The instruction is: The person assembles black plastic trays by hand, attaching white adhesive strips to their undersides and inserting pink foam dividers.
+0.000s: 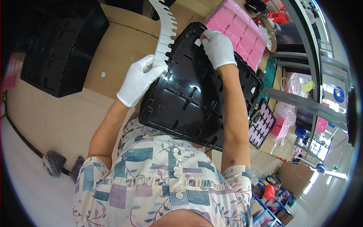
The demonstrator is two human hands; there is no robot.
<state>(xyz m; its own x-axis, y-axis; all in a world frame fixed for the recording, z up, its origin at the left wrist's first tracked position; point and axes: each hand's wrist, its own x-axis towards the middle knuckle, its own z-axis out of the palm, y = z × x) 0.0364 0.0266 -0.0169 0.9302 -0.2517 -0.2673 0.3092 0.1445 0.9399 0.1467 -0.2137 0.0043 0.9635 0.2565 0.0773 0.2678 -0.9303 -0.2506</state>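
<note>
A black plastic tray (181, 108) with shallow compartments lies before me, tilted across the table edge. My left hand (140, 81), in a white glove, pinches the lower end of a long white strip (165, 36) with a row of notches along one side. The strip curves up and away over the tray's left edge. At the tray's far end my right hand (219, 49), also gloved, has its fingers closed by a small white tab (197, 42). Whether the fingertips grip the tab or press it onto the tray, I cannot tell. Another white tab (252, 90) sits on the tray's right side.
A tall stack of black trays (62, 49) stands at the left on brown cardboard (117, 45). Pink blocks (240, 28) in clear wrap lie beyond my right hand. A tray of pink pieces (262, 123) and a grey metal frame (302, 100) are at the right.
</note>
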